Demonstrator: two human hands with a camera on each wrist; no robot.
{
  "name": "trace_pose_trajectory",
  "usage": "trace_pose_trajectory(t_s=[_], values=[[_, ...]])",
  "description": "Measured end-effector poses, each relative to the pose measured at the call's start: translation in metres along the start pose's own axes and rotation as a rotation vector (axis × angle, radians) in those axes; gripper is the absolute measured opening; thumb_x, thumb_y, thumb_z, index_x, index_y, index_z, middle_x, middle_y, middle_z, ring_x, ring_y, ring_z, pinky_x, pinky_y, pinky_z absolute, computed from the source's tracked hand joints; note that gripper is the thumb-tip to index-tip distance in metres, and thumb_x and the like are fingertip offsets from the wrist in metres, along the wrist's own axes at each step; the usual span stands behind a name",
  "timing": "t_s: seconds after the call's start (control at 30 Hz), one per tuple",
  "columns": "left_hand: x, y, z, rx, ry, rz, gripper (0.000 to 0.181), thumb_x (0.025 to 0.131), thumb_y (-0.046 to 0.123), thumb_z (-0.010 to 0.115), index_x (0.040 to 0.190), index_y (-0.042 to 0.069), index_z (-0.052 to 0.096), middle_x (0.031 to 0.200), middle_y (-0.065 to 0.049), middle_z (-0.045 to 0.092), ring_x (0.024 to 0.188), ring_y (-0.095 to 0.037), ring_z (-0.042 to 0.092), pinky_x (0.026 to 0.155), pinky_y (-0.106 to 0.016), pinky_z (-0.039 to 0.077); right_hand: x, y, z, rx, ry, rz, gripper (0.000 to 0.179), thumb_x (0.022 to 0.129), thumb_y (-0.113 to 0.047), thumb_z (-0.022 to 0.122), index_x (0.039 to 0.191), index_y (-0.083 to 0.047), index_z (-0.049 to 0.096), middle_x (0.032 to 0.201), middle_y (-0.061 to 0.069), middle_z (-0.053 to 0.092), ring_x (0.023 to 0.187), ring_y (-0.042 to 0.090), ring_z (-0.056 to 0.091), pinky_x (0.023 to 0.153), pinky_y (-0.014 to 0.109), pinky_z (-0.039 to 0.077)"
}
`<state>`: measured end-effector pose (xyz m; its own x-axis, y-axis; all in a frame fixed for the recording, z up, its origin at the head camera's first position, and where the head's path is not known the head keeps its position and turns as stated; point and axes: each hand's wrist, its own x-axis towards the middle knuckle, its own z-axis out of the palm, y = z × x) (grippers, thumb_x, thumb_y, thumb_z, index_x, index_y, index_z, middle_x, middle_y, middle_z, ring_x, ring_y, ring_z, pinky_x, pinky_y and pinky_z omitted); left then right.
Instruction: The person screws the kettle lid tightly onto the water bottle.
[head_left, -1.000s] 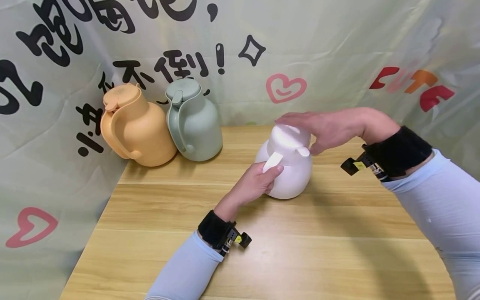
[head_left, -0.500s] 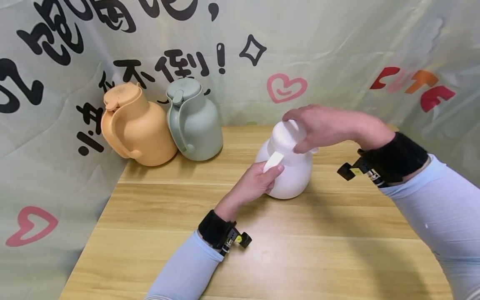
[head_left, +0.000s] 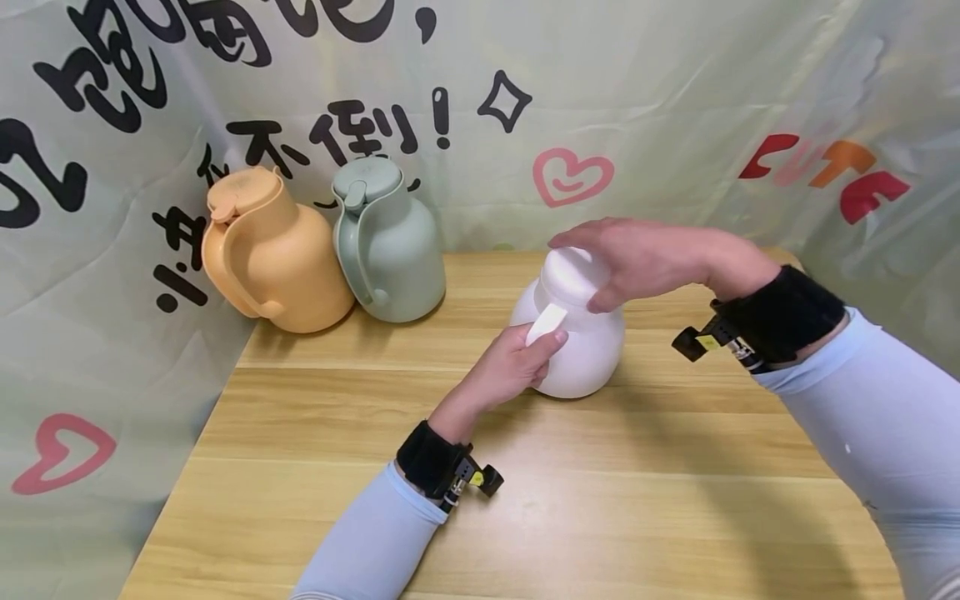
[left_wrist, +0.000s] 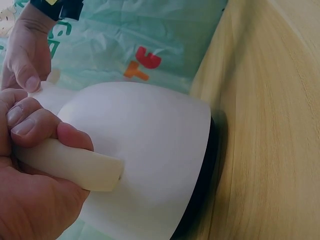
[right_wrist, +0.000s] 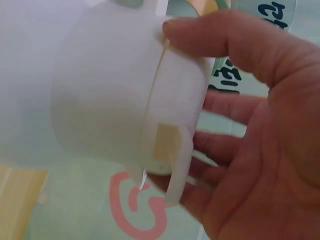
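A white vacuum jug (head_left: 585, 358) stands upright on the table. My left hand (head_left: 502, 367) grips its handle (head_left: 546, 323); in the left wrist view the fingers are curled round that handle (left_wrist: 75, 162). From the right, my right hand (head_left: 645, 258) holds the jug's lid (head_left: 570, 271). The right wrist view shows the thumb on the near edge of the lid (right_wrist: 177, 82), with the other fingers curled round its far side. A small tab (right_wrist: 182, 165) juts from the lid beside those fingers. The seam between lid and neck is visible.
An orange jug (head_left: 292, 258) and a grey-green jug (head_left: 401, 250) stand close together at the back left of the wooden table (head_left: 585, 517). A printed cloth (head_left: 660, 108) hangs behind and along the left side.
My right hand has moved from lying over the lid to gripping its side. The lid's tab, seen at the front right before, has turned out of the head view. My left hand stays put.
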<state>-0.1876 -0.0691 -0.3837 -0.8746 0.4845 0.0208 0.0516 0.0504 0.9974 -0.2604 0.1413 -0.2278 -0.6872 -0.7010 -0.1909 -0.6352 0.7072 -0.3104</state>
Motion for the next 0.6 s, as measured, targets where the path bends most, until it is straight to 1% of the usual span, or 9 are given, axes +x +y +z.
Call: trace_pose_trajectory(t_s=[0.13,0.23,0.33,0.4,0.5,0.6], values=[[0.000,0.000,0.001,0.001,-0.008,0.000,0.041,0.111,0.034,0.056,0.078,0.009,0.050,0.060,0.002,0.042,0.057,-0.015,0.039,0.055,-0.026,0.031,-0.004,0.003,-0.002,0.030,-0.016,-0.045,0.079,0.085,-0.010,0.082,0.156,-0.015,0.047,0.153,0.010,0.051,0.128,0.032,0.053,0.104,0.054,0.049],[0.000,0.000,0.002,-0.002,-0.009,-0.002,0.041,0.110,0.034,0.056,0.078,0.010,0.050,0.060,0.002,0.042,0.057,-0.015,0.038,0.054,-0.026,0.031,-0.007,0.003,-0.008,0.042,0.021,-0.051,0.082,0.085,-0.009,0.081,0.158,-0.017,0.045,0.157,0.011,0.046,0.132,0.034,0.050,0.104,0.057,0.048],[0.000,0.000,0.002,-0.008,-0.005,-0.004,0.042,0.110,0.035,0.056,0.078,0.010,0.050,0.060,0.002,0.042,0.056,-0.014,0.038,0.054,-0.026,0.031,-0.009,0.001,-0.016,0.061,0.067,-0.031,0.085,0.086,-0.013,0.082,0.160,-0.015,0.041,0.155,0.013,0.047,0.130,0.034,0.051,0.103,0.057,0.049],[0.000,0.000,0.002,-0.010,0.001,-0.007,0.042,0.110,0.035,0.056,0.077,0.010,0.049,0.060,0.002,0.042,0.056,-0.014,0.038,0.054,-0.026,0.031,-0.009,-0.001,-0.021,0.059,0.076,-0.009,0.085,0.086,-0.017,0.083,0.160,-0.013,0.041,0.152,0.014,0.050,0.126,0.033,0.055,0.102,0.055,0.051],[0.000,0.000,0.001,-0.014,0.008,-0.014,0.043,0.110,0.034,0.057,0.077,0.010,0.049,0.059,0.002,0.042,0.056,-0.014,0.038,0.054,-0.026,0.031,-0.006,-0.004,-0.021,0.009,0.049,0.011,0.083,0.087,-0.027,0.084,0.157,-0.013,0.044,0.149,0.014,0.054,0.124,0.033,0.057,0.101,0.053,0.051],[0.000,0.000,0.000,-0.010,0.006,-0.009,0.043,0.110,0.035,0.057,0.077,0.010,0.049,0.060,0.002,0.042,0.056,-0.015,0.037,0.054,-0.026,0.030,-0.003,-0.005,-0.015,-0.026,0.030,0.029,0.081,0.086,-0.033,0.085,0.155,-0.012,0.047,0.145,0.015,0.057,0.122,0.033,0.058,0.099,0.052,0.052]])
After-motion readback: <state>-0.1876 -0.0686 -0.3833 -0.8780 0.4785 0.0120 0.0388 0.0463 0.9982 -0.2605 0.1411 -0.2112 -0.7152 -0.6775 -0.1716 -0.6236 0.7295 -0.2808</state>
